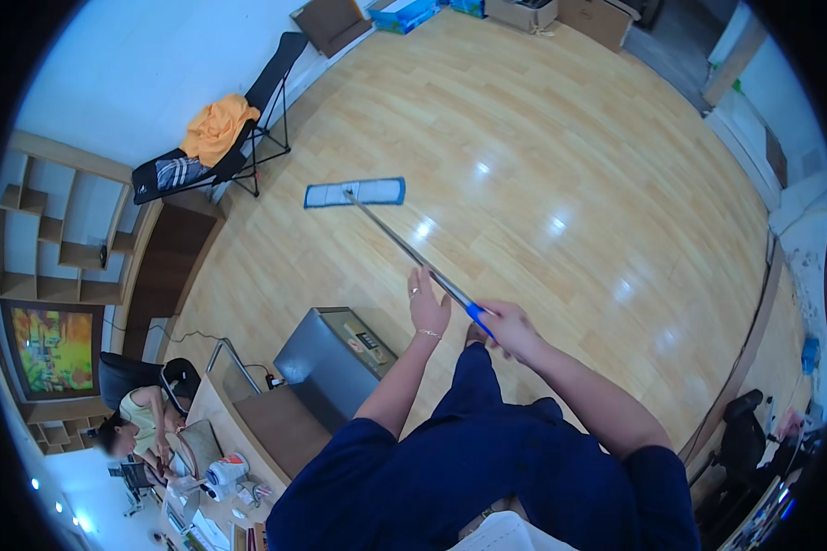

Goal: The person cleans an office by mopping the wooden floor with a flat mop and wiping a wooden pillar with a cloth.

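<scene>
A flat dust mop with a long, wide head (377,191), pale in the middle with a dark blue fringe, lies on the wood-look floor ahead of me. Its metal pole (400,241) slants back toward my body and ends in a blue grip (479,320). Wrapped round that grip is my right hand (513,331), closed. Just left of the pole, my left hand (430,305) has its fingers stretched out, with a ring and a bracelet on it. The fingertips are close to the pole; whether they touch it I cannot tell.
A grey cabinet (317,358) stands by my left arm, beside a desk (239,418) where another person (147,427) sits. A black folding chair (239,147) holding an orange cloth (219,127) is at the far left. Cardboard boxes (593,23) line the far wall. Cables run along the right side.
</scene>
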Available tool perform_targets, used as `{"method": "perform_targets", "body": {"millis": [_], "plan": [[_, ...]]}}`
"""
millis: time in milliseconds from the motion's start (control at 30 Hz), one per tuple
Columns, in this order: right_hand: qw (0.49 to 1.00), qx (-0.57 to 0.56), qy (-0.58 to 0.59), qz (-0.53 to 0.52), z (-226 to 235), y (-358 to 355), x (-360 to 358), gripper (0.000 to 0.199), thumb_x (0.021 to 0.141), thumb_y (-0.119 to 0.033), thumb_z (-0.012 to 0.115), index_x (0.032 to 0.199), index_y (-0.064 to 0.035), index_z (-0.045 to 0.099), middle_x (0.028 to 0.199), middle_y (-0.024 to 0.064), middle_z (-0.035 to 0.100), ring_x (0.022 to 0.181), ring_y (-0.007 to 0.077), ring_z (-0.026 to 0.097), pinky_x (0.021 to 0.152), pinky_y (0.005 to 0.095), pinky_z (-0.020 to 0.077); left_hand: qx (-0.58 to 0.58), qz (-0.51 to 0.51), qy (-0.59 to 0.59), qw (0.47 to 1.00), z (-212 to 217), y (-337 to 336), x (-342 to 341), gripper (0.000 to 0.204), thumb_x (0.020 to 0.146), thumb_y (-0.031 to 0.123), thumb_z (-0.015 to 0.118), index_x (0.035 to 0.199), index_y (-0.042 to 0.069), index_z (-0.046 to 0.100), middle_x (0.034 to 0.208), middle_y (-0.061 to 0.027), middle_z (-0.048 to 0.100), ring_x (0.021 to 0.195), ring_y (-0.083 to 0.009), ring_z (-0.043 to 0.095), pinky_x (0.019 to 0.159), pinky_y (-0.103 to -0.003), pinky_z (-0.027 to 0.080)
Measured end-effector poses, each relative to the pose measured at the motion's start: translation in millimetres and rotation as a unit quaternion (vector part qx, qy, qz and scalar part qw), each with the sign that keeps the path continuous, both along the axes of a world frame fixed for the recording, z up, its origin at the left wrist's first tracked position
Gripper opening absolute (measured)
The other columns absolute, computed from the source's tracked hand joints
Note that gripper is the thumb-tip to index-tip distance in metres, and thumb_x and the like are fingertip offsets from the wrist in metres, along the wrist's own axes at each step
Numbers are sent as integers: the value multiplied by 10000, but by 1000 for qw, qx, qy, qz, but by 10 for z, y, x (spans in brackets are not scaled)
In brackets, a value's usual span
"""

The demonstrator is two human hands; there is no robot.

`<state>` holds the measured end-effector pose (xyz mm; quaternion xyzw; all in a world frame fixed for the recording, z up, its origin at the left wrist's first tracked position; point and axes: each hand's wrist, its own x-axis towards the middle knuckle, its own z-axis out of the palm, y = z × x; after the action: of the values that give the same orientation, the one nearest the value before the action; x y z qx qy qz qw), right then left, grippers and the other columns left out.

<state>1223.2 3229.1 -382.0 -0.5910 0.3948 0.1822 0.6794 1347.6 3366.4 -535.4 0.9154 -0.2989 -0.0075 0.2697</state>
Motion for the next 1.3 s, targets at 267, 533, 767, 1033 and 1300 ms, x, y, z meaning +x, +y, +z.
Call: {"method": "perform_targets", "body": {"millis": [267,533,767,1033,1300], "plan": [[975,-168,-61,136,-737,288,2936,369,867,-292,454,1205,-192,567,728,76,625,532,162,592,417,309,467,65,77,186,977,-170,1147,342,686,744,135,652,1324,-13,316,1268,-264,438,1153,-405,438,975,-427,364],[914,-290,-166,232,-1239,600,3104,343,852,-248,359,1069,-151,607,1010,201,614,920,372,599,771,456,488,76,76,300,948,-674,1490,-2,766,721,268,688,1340,7,320,1302,-239,425,1183,-379,436,995,-419,354],[944,-225,-54,237,-433,-47,1723,387,847,-206,448,1222,-160,531,990,179,630,914,357,604,754,432,489,104,46,200,973,-710,1161,966,888,706,170,713,1408,46,183,1385,-208,334,1267,-353,342,1060,-398,286],[944,-291,-95,122,60,200,-1068,292,834,-247,525,1095,-151,614,885,162,642,847,328,603,733,445,457,294,-211,64,930,-197,227,768,800,678,250,738,1346,139,312,1332,-185,400,1218,-401,378,958,-452,396],[923,-377,65,-27,1584,1211,-4271,287,771,-265,626,1035,-158,666,845,132,640,812,328,595,693,419,458,231,-574,49,784,-180,-13,-2055,124,654,186,632,690,68,644,696,-178,610,735,-353,612,673,-449,480]]}}
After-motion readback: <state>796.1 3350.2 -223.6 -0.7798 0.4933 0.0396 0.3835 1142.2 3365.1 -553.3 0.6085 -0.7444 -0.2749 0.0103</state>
